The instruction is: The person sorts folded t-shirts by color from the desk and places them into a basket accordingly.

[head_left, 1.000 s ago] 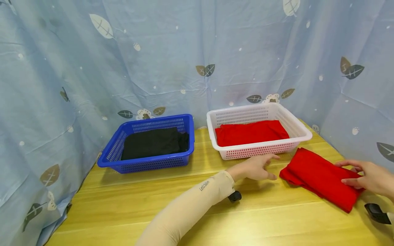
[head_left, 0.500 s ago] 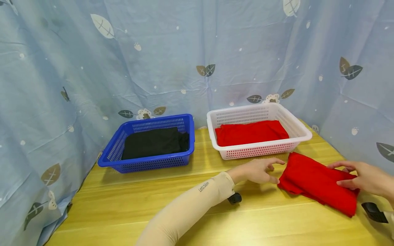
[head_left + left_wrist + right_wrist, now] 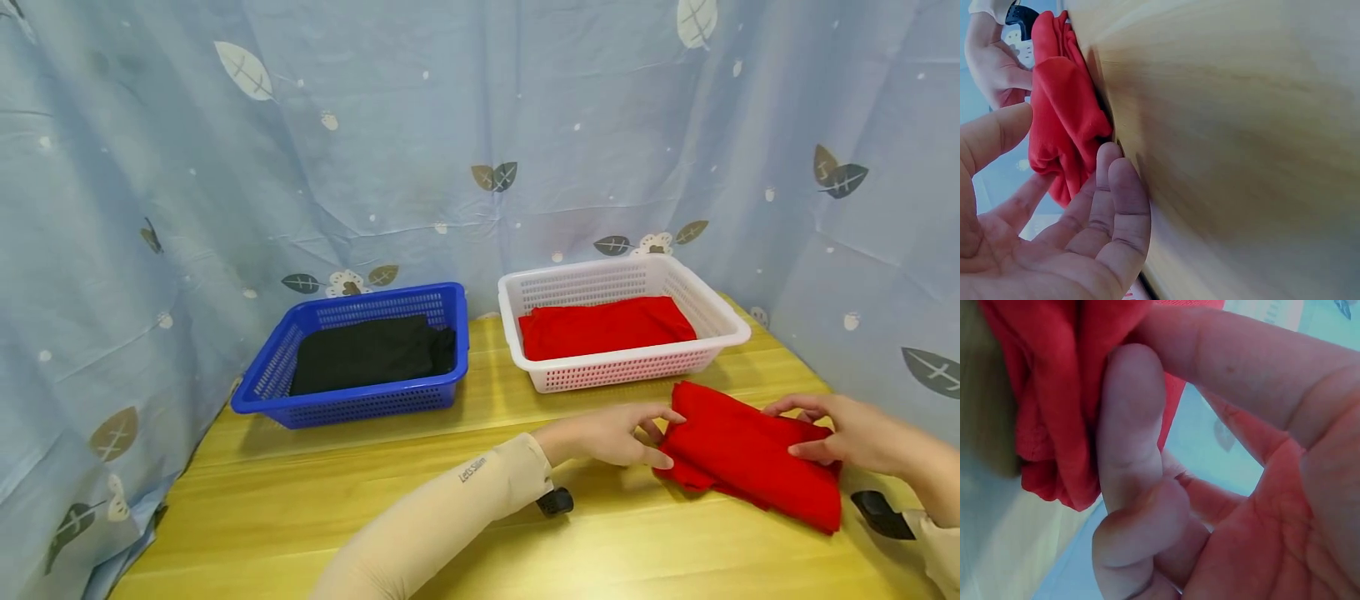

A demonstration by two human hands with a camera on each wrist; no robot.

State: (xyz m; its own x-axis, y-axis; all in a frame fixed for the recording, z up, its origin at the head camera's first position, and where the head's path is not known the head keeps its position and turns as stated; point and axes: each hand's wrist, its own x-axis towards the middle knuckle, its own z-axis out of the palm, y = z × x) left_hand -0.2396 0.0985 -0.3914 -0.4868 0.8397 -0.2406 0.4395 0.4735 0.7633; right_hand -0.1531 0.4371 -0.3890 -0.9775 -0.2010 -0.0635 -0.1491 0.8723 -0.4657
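Observation:
A folded red cloth (image 3: pixel 750 450) lies slantwise on the wooden table, in front of the white basket. My right hand (image 3: pixel 862 437) grips its right end, thumb on the near side and fingers toward the far edge. In the right wrist view some fingers curl beside the red folds (image 3: pixel 1054 394). My left hand (image 3: pixel 618 435) is at the cloth's left end, palm facing it, with fingertips right at the edge. The left wrist view shows its fingers (image 3: pixel 1130 200) loosely extended below the bunched cloth (image 3: pixel 1066 112) and the thumb apart.
The white basket (image 3: pixel 626 363) behind the cloth holds another folded red cloth (image 3: pixel 607 327). A blue basket (image 3: pixel 352 396) at the back left contains folded black cloth (image 3: pixel 367 354). Pale blue leaf-print curtains (image 3: pixel 390 167) enclose the wooden table (image 3: pixel 300 500) behind and at the sides.
The red cloth and my right hand have moved left and slightly nearer. The cloth's left end has come up to my left hand, which has shifted little. The baskets stay put.

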